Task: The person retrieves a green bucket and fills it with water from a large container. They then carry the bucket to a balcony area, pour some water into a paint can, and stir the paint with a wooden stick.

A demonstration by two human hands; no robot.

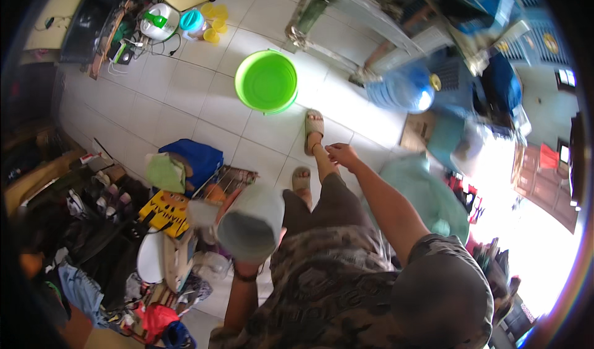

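My left hand (pixel 249 267) grips a pale grey cylindrical container (pixel 249 231) near my left side, partly hidden behind it; the container is tilted, its wide dark opening showing. Out over my right leg, my right hand (pixel 339 153) hangs with loosely bent fingers and nothing visible in them. My sandaled feet (pixel 312 126) are on the white tiled floor (pixel 210 123), just short of a bright green bucket (pixel 266 77).
Cluttered bags and clothes (pixel 176 216) line the left. A rice cooker (pixel 158 21) and yellow cups (pixel 219 26) lie ahead. A metal frame (pixel 346 2), a large blue water jug (pixel 399 91) and a pale green sack (pixel 417 194) occupy the right.
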